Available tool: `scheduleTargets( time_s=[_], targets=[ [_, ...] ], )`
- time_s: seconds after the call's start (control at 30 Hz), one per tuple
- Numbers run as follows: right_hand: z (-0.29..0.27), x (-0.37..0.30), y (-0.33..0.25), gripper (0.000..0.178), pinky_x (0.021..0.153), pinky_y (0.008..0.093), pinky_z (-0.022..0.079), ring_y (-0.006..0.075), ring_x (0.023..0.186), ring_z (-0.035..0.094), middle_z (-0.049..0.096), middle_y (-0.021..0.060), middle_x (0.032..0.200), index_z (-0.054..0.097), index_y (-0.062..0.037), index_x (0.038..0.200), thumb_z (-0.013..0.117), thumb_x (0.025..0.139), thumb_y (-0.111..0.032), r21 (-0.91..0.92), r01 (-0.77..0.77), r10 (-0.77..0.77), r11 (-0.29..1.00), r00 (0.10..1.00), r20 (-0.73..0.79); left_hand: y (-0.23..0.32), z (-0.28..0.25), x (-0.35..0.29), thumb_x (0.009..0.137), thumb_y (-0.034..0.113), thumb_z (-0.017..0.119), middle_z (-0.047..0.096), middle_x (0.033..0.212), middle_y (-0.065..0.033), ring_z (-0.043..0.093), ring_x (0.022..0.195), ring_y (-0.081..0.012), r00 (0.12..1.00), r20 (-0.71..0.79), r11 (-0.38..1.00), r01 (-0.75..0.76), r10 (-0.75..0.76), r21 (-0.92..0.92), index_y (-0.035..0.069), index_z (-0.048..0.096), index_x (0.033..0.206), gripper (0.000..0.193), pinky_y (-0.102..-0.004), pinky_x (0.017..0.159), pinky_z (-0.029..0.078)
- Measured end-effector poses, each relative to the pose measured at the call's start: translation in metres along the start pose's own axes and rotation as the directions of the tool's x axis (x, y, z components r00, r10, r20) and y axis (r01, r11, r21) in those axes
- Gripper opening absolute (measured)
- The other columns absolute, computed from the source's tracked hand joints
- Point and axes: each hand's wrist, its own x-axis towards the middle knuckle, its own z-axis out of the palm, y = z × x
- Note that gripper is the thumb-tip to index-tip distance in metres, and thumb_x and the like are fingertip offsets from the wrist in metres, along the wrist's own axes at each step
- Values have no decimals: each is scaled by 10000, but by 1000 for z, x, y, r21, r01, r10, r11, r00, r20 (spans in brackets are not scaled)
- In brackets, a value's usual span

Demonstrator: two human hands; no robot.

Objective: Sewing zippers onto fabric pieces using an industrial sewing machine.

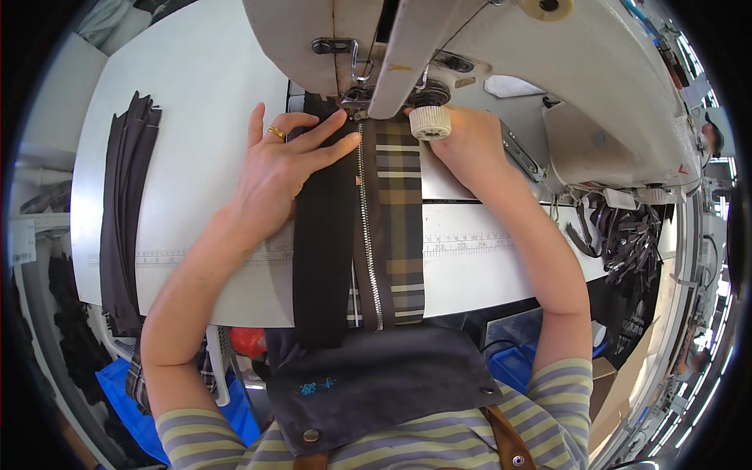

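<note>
A metal-toothed zipper [366, 235] on dark tape runs lengthwise under the sewing machine's presser foot [357, 110]. Brown, black and white plaid fabric [401, 196] shows to its right, and a dark fabric strip [323, 227] lies along its left. My left hand [270, 172], wearing a gold ring, rests on the dark strip with fingers stretched apart, its fingertips close to the zipper and the foot. My right hand [468, 145] reaches to the plaid's far right edge by the foot; the machine's white knob [431, 123] and head hide its fingertips.
The sewing machine [564, 47] looms over the work. A stack of dark strips [129, 204] lies on the white table [200, 94] at the left. Dark zipper pieces [627, 239] pile up at the right. Ruler markings [470, 243] cross the table near its front edge.
</note>
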Motion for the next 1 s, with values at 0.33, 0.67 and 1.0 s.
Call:
scheduleTargets(
  time_s=[0.33,0.67,1.0],
  targets=[
    [2,3,-6,133,537,407,474,290,610,619,623,91,681,564,-70,781,605,832,-187,98,-21,33,995,993,-118,3,-1,2,700,-96,551,577,1343,-39,529,1156,-284,1000,-10,999,-3,3,54,226,624,1258,648,-640,1088,161],
    [-1,-11,-3,111,551,390,478,270,628,604,590,74,704,556,-72,793,649,801,-132,95,20,-3,995,984,-178,5,-4,0,780,72,589,569,1355,-34,520,1187,-282,1000,24,996,4,-6,92,248,647,1243,499,-627,1114,105],
    [4,-19,-41,396,787,330,442,205,901,529,643,-4,1094,665,-57,1103,684,708,-70,181,264,-238,947,959,-156,6,-4,-1,730,-81,493,556,1370,-47,502,1220,-308,999,35,999,32,-32,21,226,636,1265,633,-631,1115,94]
  ],
)
